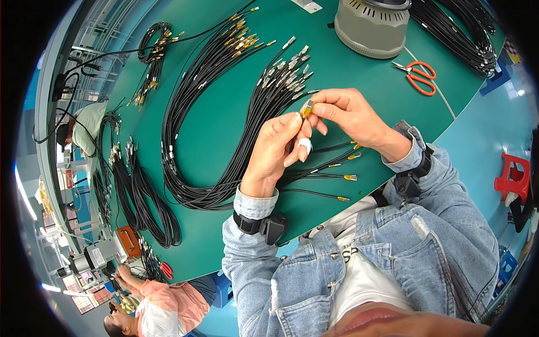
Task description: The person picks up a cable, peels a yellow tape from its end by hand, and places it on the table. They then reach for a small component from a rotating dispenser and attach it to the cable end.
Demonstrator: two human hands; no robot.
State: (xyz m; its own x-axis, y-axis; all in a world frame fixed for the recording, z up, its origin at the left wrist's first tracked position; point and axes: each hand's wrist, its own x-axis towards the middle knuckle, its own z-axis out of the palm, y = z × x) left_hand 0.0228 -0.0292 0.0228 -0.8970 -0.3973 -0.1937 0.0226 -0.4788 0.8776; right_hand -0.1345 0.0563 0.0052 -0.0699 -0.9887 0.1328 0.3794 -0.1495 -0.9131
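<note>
Between my two hands is the small metal connector (307,108) of a black cable, with yellow tape around it. My left hand (272,147) pinches it from below, thumb against the taped part, and a white wrap (304,144) covers one of its fingers. The thumb and forefinger of my right hand (353,117) close on the connector's upper end. A big bundle of black cables (261,115) with silver ends lies just beyond my left hand. Under my hands, several loose cable ends with yellow-taped connectors (350,177) point right. Most of the held cable is hidden.
Orange-handled scissors (421,77) and a grey round-bodied device (373,29) sit on the green table (314,62). More cable coils (461,39) lie at the far right and on the left (154,210). Two co-workers (163,303) are at the left; a red stool (514,175) stands right.
</note>
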